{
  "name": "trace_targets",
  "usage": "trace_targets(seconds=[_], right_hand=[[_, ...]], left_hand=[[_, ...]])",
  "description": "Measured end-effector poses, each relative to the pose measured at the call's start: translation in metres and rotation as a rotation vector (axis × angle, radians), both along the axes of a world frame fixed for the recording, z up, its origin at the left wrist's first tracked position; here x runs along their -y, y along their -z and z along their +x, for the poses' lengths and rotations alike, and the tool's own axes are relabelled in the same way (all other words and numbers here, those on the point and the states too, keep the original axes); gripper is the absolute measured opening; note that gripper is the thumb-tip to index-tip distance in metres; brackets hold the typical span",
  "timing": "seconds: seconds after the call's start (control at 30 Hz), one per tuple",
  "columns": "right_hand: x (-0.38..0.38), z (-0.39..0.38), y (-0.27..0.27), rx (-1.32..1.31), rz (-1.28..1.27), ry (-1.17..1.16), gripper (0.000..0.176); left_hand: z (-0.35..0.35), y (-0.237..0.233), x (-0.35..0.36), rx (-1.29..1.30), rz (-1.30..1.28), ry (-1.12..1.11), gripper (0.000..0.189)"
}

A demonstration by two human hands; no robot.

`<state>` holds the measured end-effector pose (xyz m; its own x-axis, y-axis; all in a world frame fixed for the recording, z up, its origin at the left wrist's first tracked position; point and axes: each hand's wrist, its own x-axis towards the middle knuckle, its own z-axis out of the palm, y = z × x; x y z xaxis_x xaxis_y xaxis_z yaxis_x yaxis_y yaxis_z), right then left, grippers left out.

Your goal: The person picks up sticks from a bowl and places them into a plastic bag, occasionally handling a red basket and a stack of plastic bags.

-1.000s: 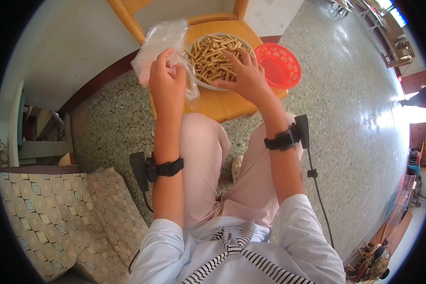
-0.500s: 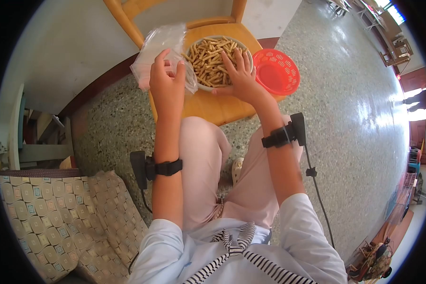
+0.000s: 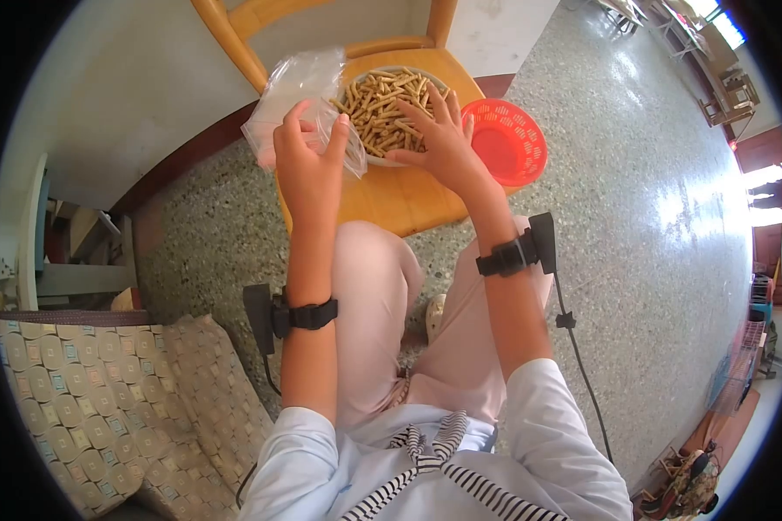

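Note:
A round bowl [image 3: 343, 90] full of short brown stick-shaped pieces [image 3: 381, 108] sits on the wooden chair seat. Left of it, my left hand [image 3: 309, 165] holds a clear plastic bag [image 3: 302, 76], thumb and forefinger apart with the film spread between and around them. Part of the bag is hidden behind my fingers. My right hand [image 3: 447, 146] is over the bowl's right side, fingers spread, their tips at the sticks; no stick shows in its grasp. Beside the bowl on the right is a red plastic basket [image 3: 530, 143] with slotted walls.
The wooden chair [image 3: 365, 208] stands in front of my knees, its back against a pale wall [image 3: 165, 95]. Patterned cloth [image 3: 87, 399] covers something at lower left. Black straps with devices [image 3: 517, 252] sit on both forearms, a cable [image 3: 582, 373] hanging on the right. Speckled floor [image 3: 617, 226] stretches right.
My right fingers have shifted slightly left across the sticks. My left thumb and forefinger are still at the bag, the thumb a little farther right. The whole view has moved slightly.

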<state>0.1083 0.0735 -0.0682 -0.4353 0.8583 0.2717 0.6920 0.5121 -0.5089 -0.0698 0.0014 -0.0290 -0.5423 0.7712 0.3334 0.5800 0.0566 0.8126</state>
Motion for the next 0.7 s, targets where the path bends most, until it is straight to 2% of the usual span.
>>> trace_targets(seconds=[0.03,0.07,0.13,0.17,0.23,0.5,0.53,0.57,0.7], right_hand=[[0.001,0.002,-0.003,0.002,0.028,0.030,0.074],[0.000,0.005,-0.004,0.004,0.028,0.029,0.074],[-0.003,0.011,-0.005,-0.125,0.092,0.093,0.044],[-0.005,0.013,-0.005,-0.123,0.092,0.096,0.044],[-0.005,0.015,-0.011,-0.103,0.053,0.170,0.026],[0.001,0.001,-0.010,0.001,0.137,0.165,0.014],[0.000,0.000,-0.011,0.007,0.153,0.170,0.013],[0.000,0.000,-0.012,0.004,0.153,0.167,0.013],[-0.002,0.000,-0.015,-0.129,0.167,0.173,0.013]], left_hand=[[0.000,0.001,0.000,-0.082,0.052,-0.045,0.049],[0.000,0.001,0.000,-0.164,0.104,-0.089,0.048],[-0.002,-0.001,0.001,-0.155,0.128,-0.080,0.047],[-0.002,-0.002,0.001,-0.147,0.153,-0.068,0.047],[0.000,-0.009,0.003,-0.108,0.134,-0.029,0.047],[-0.005,0.012,0.000,-0.066,-0.043,0.016,0.045],[-0.004,0.008,0.000,0.023,-0.060,0.050,0.045],[-0.003,0.004,0.000,0.110,-0.076,0.082,0.046],[-0.011,0.001,-0.014,0.058,-0.036,0.058,0.044]])
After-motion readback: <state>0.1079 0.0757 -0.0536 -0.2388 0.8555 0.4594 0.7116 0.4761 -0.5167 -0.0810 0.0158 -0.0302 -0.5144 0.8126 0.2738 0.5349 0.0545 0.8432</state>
